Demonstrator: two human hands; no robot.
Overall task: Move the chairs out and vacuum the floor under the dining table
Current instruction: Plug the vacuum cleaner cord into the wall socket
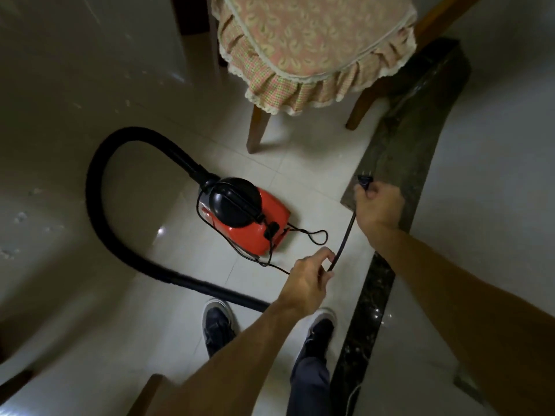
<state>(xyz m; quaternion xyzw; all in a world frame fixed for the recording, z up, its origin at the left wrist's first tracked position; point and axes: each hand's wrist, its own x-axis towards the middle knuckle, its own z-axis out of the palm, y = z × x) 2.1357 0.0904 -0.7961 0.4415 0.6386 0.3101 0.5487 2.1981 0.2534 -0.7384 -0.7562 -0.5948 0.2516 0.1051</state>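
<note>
Cord (346,235): a straight length spans the two hands, its long axis running from lower left to upper right in mid-frame; the rest trails left in loose loops to the vacuum cleaner (255,228).
Right hand (380,207): fingers curl round the cord just behind the plug (364,182), which points toward the top of the frame.
Left hand (307,279): thumb and fingers pinch the cord lower down; this hand is the nearer one to the vacuum.
Vacuum place: on the pale floor (300,181), centre frame, left of both hands, its hose (99,181) looping left and back to the shoes (217,325).
Chair (315,49): top of frame, beyond the vacuum.
Likely step: readying the plug for a socket, none in view.
Count: one vacuum, one hose, one cord, one plug, one chair, two shoes.
</note>
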